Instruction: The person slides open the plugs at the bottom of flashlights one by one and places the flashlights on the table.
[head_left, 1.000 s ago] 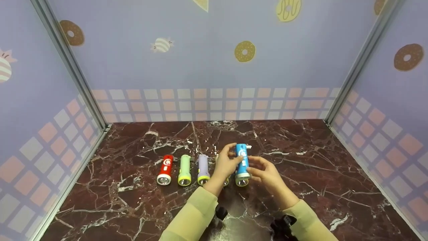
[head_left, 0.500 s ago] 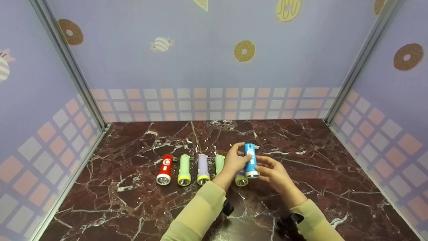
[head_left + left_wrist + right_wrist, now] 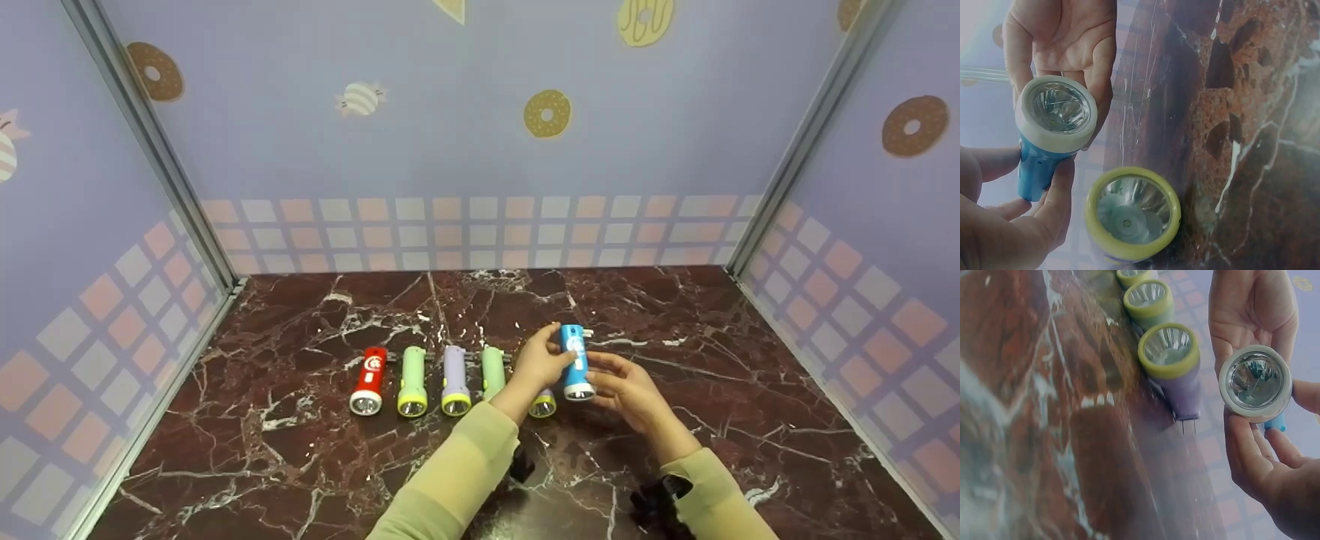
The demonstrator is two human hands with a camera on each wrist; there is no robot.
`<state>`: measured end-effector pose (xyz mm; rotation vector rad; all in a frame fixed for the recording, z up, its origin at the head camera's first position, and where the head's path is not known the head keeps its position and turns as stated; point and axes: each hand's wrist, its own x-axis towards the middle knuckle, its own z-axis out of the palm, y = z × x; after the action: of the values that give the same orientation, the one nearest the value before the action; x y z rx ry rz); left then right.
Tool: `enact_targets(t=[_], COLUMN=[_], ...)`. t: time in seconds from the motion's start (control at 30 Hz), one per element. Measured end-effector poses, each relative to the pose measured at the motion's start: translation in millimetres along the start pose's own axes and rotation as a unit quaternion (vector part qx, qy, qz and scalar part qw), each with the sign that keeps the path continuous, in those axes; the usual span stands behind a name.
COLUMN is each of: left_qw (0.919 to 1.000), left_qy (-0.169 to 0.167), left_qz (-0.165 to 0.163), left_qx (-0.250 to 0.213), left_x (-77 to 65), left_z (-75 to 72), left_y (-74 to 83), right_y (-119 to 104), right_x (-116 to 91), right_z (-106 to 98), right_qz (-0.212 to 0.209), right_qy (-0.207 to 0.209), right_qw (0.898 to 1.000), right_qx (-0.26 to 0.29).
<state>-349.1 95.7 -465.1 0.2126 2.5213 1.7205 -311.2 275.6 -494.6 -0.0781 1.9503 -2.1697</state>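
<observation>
A blue flashlight [image 3: 577, 376] with a white head is held up over the marble table by both hands, its lens end toward me. My left hand [image 3: 541, 364] grips the blue body from the left. From the right, my right hand [image 3: 631, 387] holds it near the head. In the left wrist view, its lens rim [image 3: 1030, 126] and a short stretch of blue body show between the fingers. Just left of it lies a purple flashlight [image 3: 542, 407] with a yellow-green rim, partly hidden behind the left hand; metal plug prongs stick out at its tail in the right wrist view.
To the left, a row continues on the table [image 3: 300, 442]: a red flashlight [image 3: 373, 375], a pale green flashlight [image 3: 413, 371], a purple flashlight [image 3: 455, 371] and another green flashlight [image 3: 492, 370], its head hidden by the left arm. Patterned walls [image 3: 480, 150] enclose the table's back and sides.
Both hands have carried the blue flashlight to the right, from over the purple flashlight to beside it. The second green flashlight has come into view. The row lies where it was.
</observation>
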Motion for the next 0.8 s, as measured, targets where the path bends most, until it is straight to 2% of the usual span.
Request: enact_targets(t=[0.2, 0.4, 0.53, 0.67, 0.8], left_qw=[0.9998, 0.9990, 0.9980, 0.9959, 0.9900], left_qy=[-0.015, -0.044, -0.061, -0.073, -0.077], left_qz=[-0.001, 0.001, 0.000, 0.005, 0.011], left_qx=[0.014, 0.004, 0.016, 0.054, 0.118], left_x=[-2.5, -3.5, -2.9, -1.5, -0.4], left_z=[4.9, 8.4, 9.6, 10.6, 12.4], left_y=[0.3, -0.4, -1.4, -2.7, -2.9], right_y=[4, 8, 11, 14, 17], right_x=[2, 4, 5, 6, 7], right_z=[-7, -12, -15, -18, -19], right_qz=[0.017, 0.031, 0.036, 0.044, 0.054], right_qy=[0.002, 0.010, 0.009, 0.006, -0.007], right_qw=[1.000, 0.999, 0.999, 0.999, 0.998], right_qx=[0.010, 0.010, 0.007, 0.011, 0.010])
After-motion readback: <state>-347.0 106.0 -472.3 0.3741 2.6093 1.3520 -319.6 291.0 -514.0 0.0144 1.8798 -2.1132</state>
